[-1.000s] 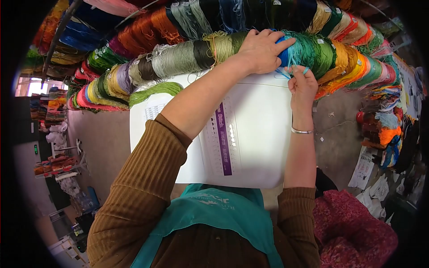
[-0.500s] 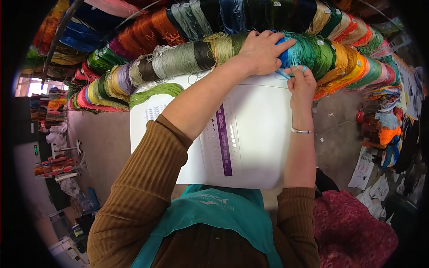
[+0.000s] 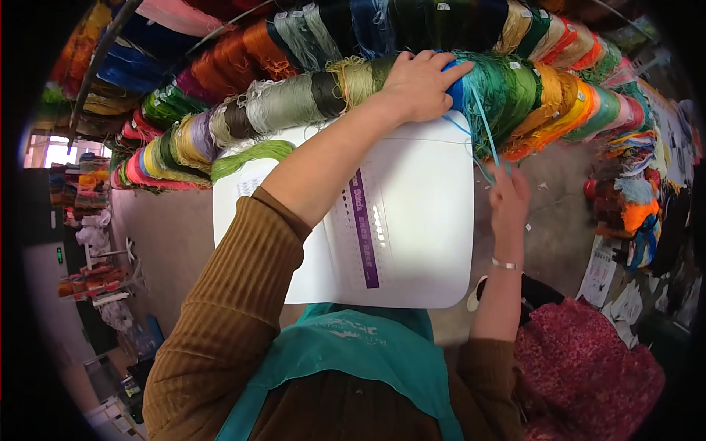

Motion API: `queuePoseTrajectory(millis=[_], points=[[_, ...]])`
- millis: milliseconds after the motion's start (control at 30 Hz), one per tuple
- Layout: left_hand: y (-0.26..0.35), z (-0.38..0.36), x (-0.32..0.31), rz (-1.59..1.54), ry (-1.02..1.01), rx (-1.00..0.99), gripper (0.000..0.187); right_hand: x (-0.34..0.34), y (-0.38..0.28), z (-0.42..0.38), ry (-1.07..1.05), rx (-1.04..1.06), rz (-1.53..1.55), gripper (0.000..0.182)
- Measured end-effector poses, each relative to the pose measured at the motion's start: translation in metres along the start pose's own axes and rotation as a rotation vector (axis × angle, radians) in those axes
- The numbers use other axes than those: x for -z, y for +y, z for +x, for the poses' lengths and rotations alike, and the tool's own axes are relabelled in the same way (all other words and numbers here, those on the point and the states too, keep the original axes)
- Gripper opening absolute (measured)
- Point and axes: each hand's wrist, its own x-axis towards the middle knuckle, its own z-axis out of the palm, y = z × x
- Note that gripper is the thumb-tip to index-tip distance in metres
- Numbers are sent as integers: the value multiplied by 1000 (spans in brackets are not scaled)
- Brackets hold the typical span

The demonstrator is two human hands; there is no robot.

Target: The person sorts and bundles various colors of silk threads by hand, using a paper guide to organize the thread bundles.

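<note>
My left hand (image 3: 419,87) lies with fingers spread across the hanging thread skeins, pressing on the olive one and the edge of the bright blue skein (image 3: 457,94). Just right of its fingertips hangs a teal skein (image 3: 496,92). A light blue thread (image 3: 483,121) runs taut from these skeins down to my right hand (image 3: 509,192), whose fingers are pinched around it. Loose loops of the same thread dangle beside that hand. Below my left forearm is a white board (image 3: 426,220) with a ruler-like purple strip (image 3: 365,235) on it.
A loose green skein (image 3: 254,156) rests on the board's upper left corner. Behind the front row hangs a second row of skeins (image 3: 243,59). To the right are more hanging threads (image 3: 640,213). Dark red patterned fabric (image 3: 581,367) is close to my right elbow.
My right hand has pulled down and slightly right, away from the skeins, drawing the light blue thread out into a long stretched length. My left hand stays on the skeins.
</note>
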Motion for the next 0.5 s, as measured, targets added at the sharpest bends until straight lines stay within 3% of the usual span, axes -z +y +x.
queuePoseTrajectory(millis=[167, 200, 267, 300, 333, 400, 500], points=[[1, 0, 0, -1, -2, 6, 68, 170, 110, -88, 343, -213, 139, 9], [1, 0, 0, 3, -1, 3, 67, 235, 185, -109, 411, -103, -30, 4], [2, 0, -1, 8, 7, -5, 67, 343, 278, -221, 479, -247, -635, 14], [1, 0, -2, 12, 15, -10, 67, 363, 294, -292, 316, 7, -1468, 19], [1, 0, -3, 17, 22, -13, 67, 376, 305, -367, 240, -255, -1661, 19], [0, 0, -5, 25, 43, -9, 68, 351, 283, -459, 55, -812, -1733, 18], [2, 1, -7, 50, 58, -21, 69, 323, 271, -528, -123, -1062, -1757, 18]])
